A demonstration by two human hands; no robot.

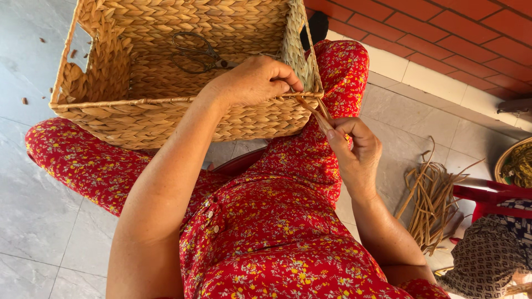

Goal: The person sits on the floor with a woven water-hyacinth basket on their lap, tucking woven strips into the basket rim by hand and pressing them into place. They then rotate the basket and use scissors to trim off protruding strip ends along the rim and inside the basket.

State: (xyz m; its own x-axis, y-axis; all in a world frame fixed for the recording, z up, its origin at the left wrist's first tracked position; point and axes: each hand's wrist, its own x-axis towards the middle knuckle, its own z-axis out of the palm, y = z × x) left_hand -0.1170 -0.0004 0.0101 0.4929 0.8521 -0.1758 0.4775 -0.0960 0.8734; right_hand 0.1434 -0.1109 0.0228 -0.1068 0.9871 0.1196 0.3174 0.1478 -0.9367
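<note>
Head view. I see one rectangular woven basket (166,111) of pale tan plaited fibre, tipped on its side across the lap of a person in red flowered clothing (277,221), its open mouth facing the camera. Its walls show a herringbone plait and a bound rim.

The left hand (252,83) lies curled over the basket's rim at the near right corner, fingers closed on the edge. The right hand (354,149), just below and right of that corner, has thumb and forefinger pinched together on a flat fibre strand (315,112) that runs from the corner to the fingertips.

One pair of scissors (197,52) rests inside the basket on its far wall; the blade tips are hidden behind the left hand. The basket's top is cut off by the frame edge.

Right of the basket, on the grey tiled floor, lies one loose bundle of dried fibre strips (432,205). Beyond it, a second round basket (512,163) and another person's patterned garment (487,254) are both cut off at the frame edge. I cannot make out the dark object (317,25) behind the basket.
</note>
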